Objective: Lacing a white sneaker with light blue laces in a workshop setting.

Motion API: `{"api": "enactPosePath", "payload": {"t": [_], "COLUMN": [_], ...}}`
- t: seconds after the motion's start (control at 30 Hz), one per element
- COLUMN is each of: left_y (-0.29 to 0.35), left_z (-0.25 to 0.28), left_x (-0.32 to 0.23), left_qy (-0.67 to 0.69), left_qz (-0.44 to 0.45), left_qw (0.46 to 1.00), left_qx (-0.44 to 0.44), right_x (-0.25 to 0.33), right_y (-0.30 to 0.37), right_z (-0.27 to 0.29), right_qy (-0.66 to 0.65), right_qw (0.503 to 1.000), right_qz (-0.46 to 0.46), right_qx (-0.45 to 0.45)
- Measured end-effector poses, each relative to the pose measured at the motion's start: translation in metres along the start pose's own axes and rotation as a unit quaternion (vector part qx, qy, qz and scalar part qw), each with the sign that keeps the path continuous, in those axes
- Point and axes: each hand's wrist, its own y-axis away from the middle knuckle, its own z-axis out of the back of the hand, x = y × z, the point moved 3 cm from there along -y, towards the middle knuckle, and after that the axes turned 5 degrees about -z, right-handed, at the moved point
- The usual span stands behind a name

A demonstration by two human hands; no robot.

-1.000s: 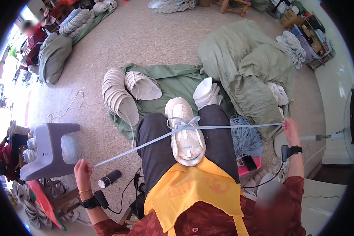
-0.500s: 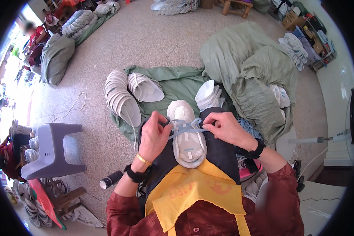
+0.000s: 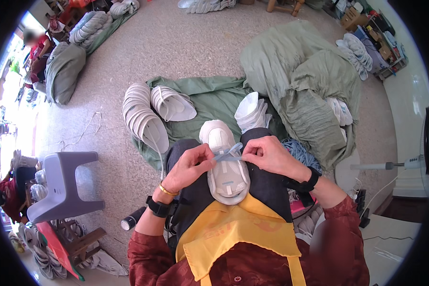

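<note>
A white sneaker [image 3: 229, 183] rests between my thighs, its toe pointing away from me. Pale blue shoelace [image 3: 229, 151] is looped across the top of it, with a small bow-like loop standing up in the middle. On the left side, my left hand [image 3: 188, 167] pinches one part of the lace between thumb and fingertips. My right hand [image 3: 271, 155] pinches lace at the right side of the shoe. The lace runs between the two hands. A yellow apron [image 3: 238, 229] covers my lap just behind the heel.
Nested white shoe uppers [image 3: 140, 112] and more uppers [image 3: 251, 112] lie on a green cloth [image 3: 209, 90] ahead. A large green sack [image 3: 300, 71] sits at right, near blue laces [image 3: 300, 155]. Left are a grey plastic chair [image 3: 69, 186] and a dark cylinder [image 3: 133, 219]. Another person [image 3: 38, 50] is far left.
Both hands have drawn closer together over the shoe, my left hand moving rightward. The lace loops look smaller and less spread out. The view has shifted slightly.
</note>
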Motion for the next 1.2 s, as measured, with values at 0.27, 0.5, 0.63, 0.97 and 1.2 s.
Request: {"api": "enactPosePath", "payload": {"t": [0.27,0.5,0.63,0.97,1.2], "left_y": [-0.004,-0.004,-0.003,-0.006,-0.006], "left_z": [0.004,0.002,-0.004,-0.007,-0.008], "left_x": [0.013,0.013,0.011,0.015,0.018], "left_qy": [-0.102,-0.151,-0.19,-0.211,-0.218], "left_qz": [-0.109,-0.071,-0.082,-0.119,-0.121], "left_qw": [0.988,0.986,0.977,0.966,0.964], "left_qx": [-0.028,-0.019,-0.044,-0.086,-0.092], "right_x": [-0.003,-0.011,-0.023,0.017,0.025], "right_y": [0.013,0.04,0.068,0.045,-0.002], "right_z": [0.002,0.013,0.032,0.023,-0.027], "right_qy": [-0.02,-0.077,-0.104,0.041,0.208], "right_qw": [0.999,0.987,0.977,0.997,0.952], "right_qz": [-0.018,-0.102,-0.154,0.014,0.218], "right_qx": [0.041,0.092,0.105,-0.071,-0.042]}}
